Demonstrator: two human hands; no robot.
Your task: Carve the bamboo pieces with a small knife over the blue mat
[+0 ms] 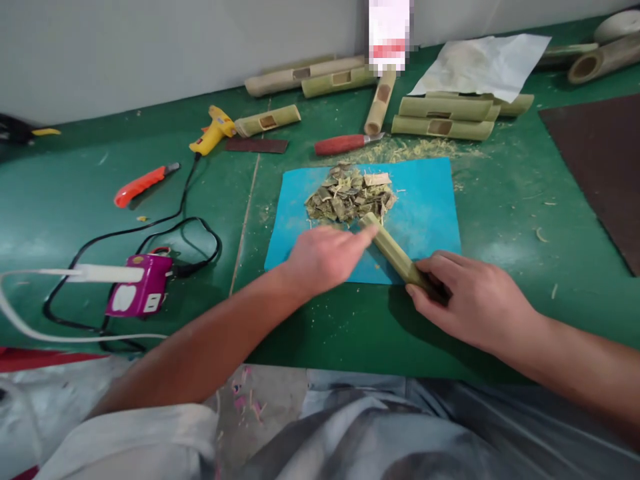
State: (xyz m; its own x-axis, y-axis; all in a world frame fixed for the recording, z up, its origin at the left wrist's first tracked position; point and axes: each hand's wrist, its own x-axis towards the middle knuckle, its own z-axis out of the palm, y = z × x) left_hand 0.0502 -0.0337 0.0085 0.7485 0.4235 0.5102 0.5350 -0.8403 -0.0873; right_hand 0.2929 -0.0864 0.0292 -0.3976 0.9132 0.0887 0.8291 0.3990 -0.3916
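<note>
While right hand (477, 300) grips bamboo piece (394, 251), left hand (327, 259) touches it, hold unclear; chip pile (349, 199), knife (341, 145) beyond.

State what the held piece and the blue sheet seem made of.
Held piece: probably bamboo, smooth-looking; its pale green skin resembles the hollow tubes behind. Blue sheet: perhaps paper or thin plastic, matte; it lies flat; which is unclear.

Chip pile (345, 198) on sheet (430, 220). Bamboo piece (393, 248) slants over sheet's near edge: right hand (473, 293) at near end, left hand (325, 259) at far end. Knife (340, 145) behind sheet, bamboo tubes (327, 87) behind that. Left side: glue gun (213, 135) rearmost, box cutter (143, 185), socket box (145, 293) nearest.
</note>
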